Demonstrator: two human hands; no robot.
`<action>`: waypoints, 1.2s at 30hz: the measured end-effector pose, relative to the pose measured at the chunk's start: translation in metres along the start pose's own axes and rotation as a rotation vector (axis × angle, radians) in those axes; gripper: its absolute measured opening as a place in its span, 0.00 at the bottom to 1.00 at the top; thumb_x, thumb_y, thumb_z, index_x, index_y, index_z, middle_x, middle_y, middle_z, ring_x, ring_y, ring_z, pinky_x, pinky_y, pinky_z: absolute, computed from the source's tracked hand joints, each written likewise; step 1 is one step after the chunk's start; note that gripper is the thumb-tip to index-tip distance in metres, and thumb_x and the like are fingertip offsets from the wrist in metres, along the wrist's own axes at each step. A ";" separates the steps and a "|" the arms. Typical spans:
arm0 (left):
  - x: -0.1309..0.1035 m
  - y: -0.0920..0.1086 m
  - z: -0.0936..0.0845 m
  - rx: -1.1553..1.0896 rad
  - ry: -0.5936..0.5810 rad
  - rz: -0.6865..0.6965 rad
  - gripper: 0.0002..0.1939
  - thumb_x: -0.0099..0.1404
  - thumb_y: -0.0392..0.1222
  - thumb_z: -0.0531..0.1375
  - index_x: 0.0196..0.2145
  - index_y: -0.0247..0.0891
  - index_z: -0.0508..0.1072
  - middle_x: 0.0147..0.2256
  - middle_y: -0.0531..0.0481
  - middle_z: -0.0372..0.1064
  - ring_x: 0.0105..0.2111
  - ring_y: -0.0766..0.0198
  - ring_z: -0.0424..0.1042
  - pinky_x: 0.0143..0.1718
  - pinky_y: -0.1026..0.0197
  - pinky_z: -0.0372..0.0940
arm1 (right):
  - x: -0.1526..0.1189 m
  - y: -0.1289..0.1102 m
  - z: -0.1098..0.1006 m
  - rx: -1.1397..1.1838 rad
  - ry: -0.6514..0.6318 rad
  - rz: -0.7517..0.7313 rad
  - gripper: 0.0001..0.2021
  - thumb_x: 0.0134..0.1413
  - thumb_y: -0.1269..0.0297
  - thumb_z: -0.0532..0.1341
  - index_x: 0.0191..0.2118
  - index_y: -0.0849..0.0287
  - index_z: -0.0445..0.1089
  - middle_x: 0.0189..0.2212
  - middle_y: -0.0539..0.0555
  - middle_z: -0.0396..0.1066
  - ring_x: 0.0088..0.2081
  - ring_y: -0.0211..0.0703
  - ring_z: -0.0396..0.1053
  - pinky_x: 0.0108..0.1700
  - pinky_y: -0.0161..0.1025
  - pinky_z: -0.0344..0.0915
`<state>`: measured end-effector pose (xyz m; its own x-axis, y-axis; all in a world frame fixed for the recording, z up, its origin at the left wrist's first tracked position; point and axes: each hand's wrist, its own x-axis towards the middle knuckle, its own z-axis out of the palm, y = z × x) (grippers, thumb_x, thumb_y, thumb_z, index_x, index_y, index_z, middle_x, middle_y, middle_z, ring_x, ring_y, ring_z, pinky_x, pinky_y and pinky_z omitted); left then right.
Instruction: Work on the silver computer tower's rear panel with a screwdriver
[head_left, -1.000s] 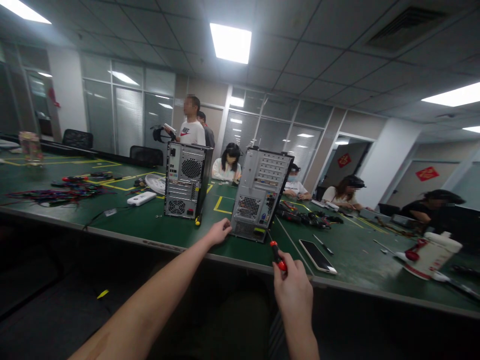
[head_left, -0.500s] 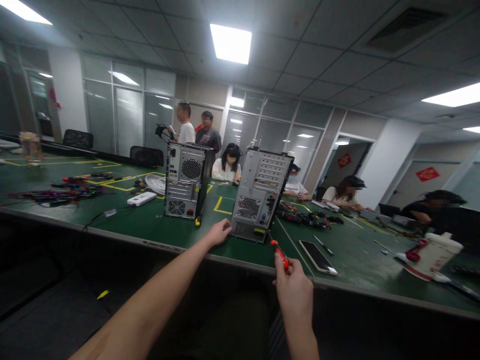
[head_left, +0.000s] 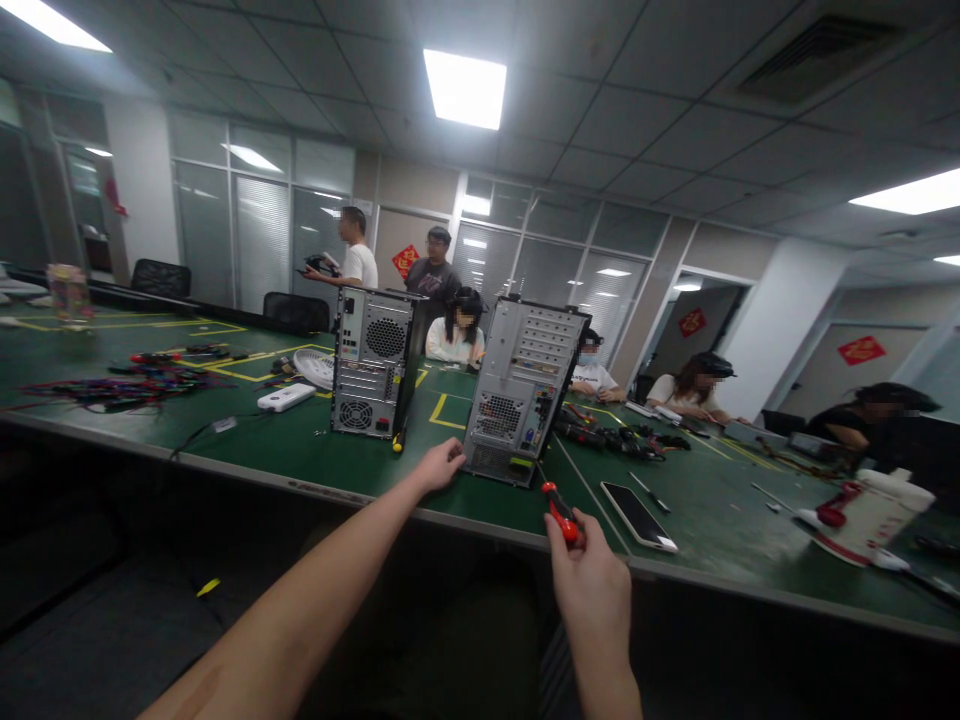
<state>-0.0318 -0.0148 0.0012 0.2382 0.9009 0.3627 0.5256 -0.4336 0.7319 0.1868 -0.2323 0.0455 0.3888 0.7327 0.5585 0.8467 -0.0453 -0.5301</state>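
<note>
My right hand [head_left: 592,565] is closed around the red-and-black handle of a screwdriver [head_left: 559,510]. Its thin shaft points up toward the lower right corner of a grey computer case [head_left: 502,400], whose back panel faces me; whether the tip touches the case cannot be made out. My left hand [head_left: 439,468] has its fingers curled against that case's lower left edge. To the left stands a second computer case [head_left: 373,365], upright, with a yellow-and-black screwdriver [head_left: 398,441] at its base. Both cases rest on the green table [head_left: 322,465].
Right of my right hand lie a phone [head_left: 637,517] and a slim screwdriver [head_left: 649,493]. A white cup [head_left: 874,515] stands farther right. Cable bundles [head_left: 622,435] lie behind the case. At left are a white power strip [head_left: 286,397] and tangled wires [head_left: 135,385]. Several people sit or stand beyond.
My right hand's grip on the screwdriver handle has shifted slightly, with the thumb more extended along it. My left hand and the cases stay put. Two standing people in the background have moved.
</note>
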 end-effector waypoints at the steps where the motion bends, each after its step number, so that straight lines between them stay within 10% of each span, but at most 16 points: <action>1: 0.000 0.001 0.000 0.007 0.003 -0.003 0.08 0.68 0.44 0.56 0.41 0.40 0.70 0.40 0.49 0.75 0.39 0.62 0.72 0.41 0.61 0.64 | 0.001 0.000 0.001 0.008 -0.009 0.040 0.26 0.62 0.42 0.53 0.49 0.59 0.73 0.25 0.55 0.74 0.25 0.47 0.71 0.30 0.38 0.60; 16: -0.001 0.003 -0.001 0.007 -0.004 -0.015 0.09 0.68 0.45 0.56 0.42 0.40 0.70 0.41 0.48 0.75 0.41 0.61 0.73 0.44 0.61 0.66 | -0.003 0.000 -0.002 -0.112 0.067 -0.164 0.22 0.63 0.57 0.53 0.58 0.54 0.71 0.34 0.54 0.71 0.30 0.44 0.69 0.32 0.38 0.59; 36: 0.000 0.001 0.000 0.032 0.004 0.000 0.07 0.68 0.43 0.56 0.41 0.39 0.70 0.41 0.48 0.75 0.40 0.62 0.72 0.42 0.61 0.64 | 0.001 -0.002 -0.005 0.041 0.012 -0.013 0.29 0.62 0.43 0.51 0.53 0.62 0.73 0.26 0.56 0.74 0.28 0.48 0.73 0.33 0.40 0.62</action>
<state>-0.0313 -0.0151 0.0020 0.2349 0.9007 0.3653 0.5511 -0.4330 0.7133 0.1868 -0.2348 0.0502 0.3820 0.7252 0.5729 0.8363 -0.0074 -0.5482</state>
